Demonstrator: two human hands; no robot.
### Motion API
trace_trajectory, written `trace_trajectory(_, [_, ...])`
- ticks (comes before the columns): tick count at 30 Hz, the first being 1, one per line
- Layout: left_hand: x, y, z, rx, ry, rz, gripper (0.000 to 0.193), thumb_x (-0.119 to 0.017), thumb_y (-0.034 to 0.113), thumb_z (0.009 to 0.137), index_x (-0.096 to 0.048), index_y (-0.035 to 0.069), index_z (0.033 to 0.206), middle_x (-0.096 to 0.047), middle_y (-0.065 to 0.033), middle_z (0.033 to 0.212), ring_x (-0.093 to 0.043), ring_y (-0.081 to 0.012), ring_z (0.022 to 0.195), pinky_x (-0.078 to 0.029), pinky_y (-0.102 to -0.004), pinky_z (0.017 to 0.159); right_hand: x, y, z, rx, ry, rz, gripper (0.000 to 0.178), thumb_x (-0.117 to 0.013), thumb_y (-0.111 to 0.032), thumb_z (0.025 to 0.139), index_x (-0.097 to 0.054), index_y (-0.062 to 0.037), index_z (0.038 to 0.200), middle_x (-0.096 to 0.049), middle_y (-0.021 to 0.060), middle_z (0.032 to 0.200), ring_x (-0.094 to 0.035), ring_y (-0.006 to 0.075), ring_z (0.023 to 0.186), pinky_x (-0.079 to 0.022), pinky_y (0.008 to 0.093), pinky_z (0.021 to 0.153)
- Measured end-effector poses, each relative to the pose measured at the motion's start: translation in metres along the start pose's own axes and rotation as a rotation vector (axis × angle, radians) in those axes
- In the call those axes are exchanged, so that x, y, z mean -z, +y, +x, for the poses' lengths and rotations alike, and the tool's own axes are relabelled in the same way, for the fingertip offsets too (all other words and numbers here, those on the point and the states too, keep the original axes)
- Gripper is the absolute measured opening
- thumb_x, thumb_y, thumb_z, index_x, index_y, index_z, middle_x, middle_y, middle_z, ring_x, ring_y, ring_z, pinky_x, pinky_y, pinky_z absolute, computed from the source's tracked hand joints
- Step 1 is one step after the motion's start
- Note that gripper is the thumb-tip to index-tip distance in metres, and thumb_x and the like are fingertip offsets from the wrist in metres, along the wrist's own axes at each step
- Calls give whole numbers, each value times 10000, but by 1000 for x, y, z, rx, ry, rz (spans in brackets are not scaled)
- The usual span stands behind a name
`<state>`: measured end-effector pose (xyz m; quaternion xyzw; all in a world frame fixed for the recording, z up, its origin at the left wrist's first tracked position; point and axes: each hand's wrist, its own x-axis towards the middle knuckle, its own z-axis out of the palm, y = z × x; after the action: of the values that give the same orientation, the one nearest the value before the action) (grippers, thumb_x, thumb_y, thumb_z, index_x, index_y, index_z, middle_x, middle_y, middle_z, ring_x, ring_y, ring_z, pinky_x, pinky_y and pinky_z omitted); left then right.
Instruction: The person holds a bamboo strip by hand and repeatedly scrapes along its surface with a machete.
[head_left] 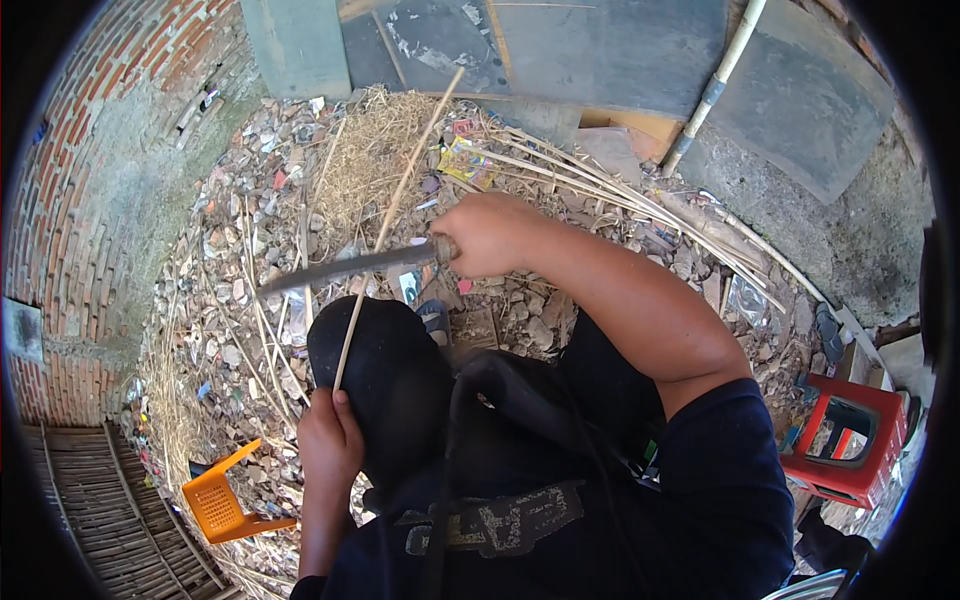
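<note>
Dull metal blade [345,267] — smooth, matt wood-like stick [403,192] — rough brick wall [85,200].

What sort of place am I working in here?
Probably a rough yard or outdoor lot, judging by the brick wall, the rubble-strewn ground and the dry straw.

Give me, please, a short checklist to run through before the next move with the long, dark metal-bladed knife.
1. Right hand closed around the handle of the long, dark metal-bladed knife: ok.
2. Left hand holding the lower end of the long, thin, pale bamboo strip: ok.
3. Left fingers apart from the blade: ok.
4. Blade touching the strip: cannot tell; they cross in this view.
5. Hand protection: not ok; both hands are bare.
</note>
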<state>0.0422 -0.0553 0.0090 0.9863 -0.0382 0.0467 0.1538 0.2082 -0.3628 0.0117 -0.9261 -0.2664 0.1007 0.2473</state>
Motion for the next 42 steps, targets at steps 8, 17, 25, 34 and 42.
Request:
trace_trajectory(8, [2,2,-1,17,3,7,245,-495,198,1041,-535,16,881,-592,-261,641,-590,-497,613,-424,-571,537,3,48,18,-270,178,97,195,-718,-238,767,-702,-120,922,-707,137,844,-698,337,847,-547,492,753])
trace_trajectory(17, [9,0,1,17,-64,-18,265,-489,198,1047,-517,16,856,-583,-263,644,-587,-501,626,-420,-558,543,-5,32,15,-133,68,38,220,-702,-232,761,-699,-101,938,-707,144,821,-706,338,857,-553,460,770])
trace_trajectory(25, [18,1,7,-13,-104,-59,273,-501,199,1046,-520,6,853,-580,-254,650,-594,-489,645,-431,-541,563,-11,16,12,-112,47,-46,264,-702,-234,756,-710,-93,979,-710,168,854,-702,351,885,-554,473,811])
trace_trajectory(34, [22,-4,15,-29,-190,-117,289,-483,204,1055,-522,-1,854,-567,-246,638,-589,-478,640,-422,-518,561,-15,67,18,-237,142,53,230,-699,-224,769,-696,-80,948,-710,168,895,-693,348,875,-542,476,792])
trace_trajectory(42, [20,-6,15,-18,-216,-127,310,-468,224,1064,-521,2,854,-579,-247,654,-585,-483,639,-425,-511,564,-15,48,14,-180,75,32,205,-725,-234,765,-703,-98,916,-712,154,856,-699,350,876,-540,480,782])
